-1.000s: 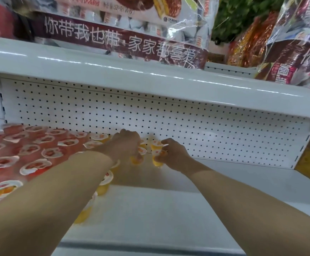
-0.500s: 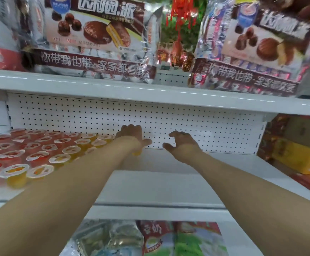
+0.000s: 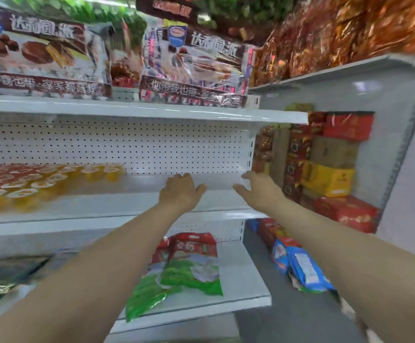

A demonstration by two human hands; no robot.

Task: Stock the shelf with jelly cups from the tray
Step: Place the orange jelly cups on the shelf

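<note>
Several jelly cups (image 3: pixel 40 181), red ones at the far left and orange ones beside them, stand in rows on the left part of the white middle shelf (image 3: pixel 132 201). My left hand (image 3: pixel 180 191) hovers over the bare right part of that shelf with relaxed fingers and holds nothing. My right hand (image 3: pixel 257 188) is near the shelf's right end, fingers spread, also holding nothing. Both hands are well to the right of the cups. No tray is in view.
Big snack packs (image 3: pixel 40 53) fill the shelf above. Green and red bags (image 3: pixel 184 266) lie on the lower shelf (image 3: pixel 241 280). Stacked red and yellow boxes (image 3: pixel 330 174) and blue packets (image 3: pixel 298 263) sit in the neighbouring unit to the right. A perforated back panel (image 3: pixel 152 147) closes the shelf.
Both hands let go of orange cups at the rows' edge and pulled back to the right. The view swung right and drew back, so the cups now sit far left.
</note>
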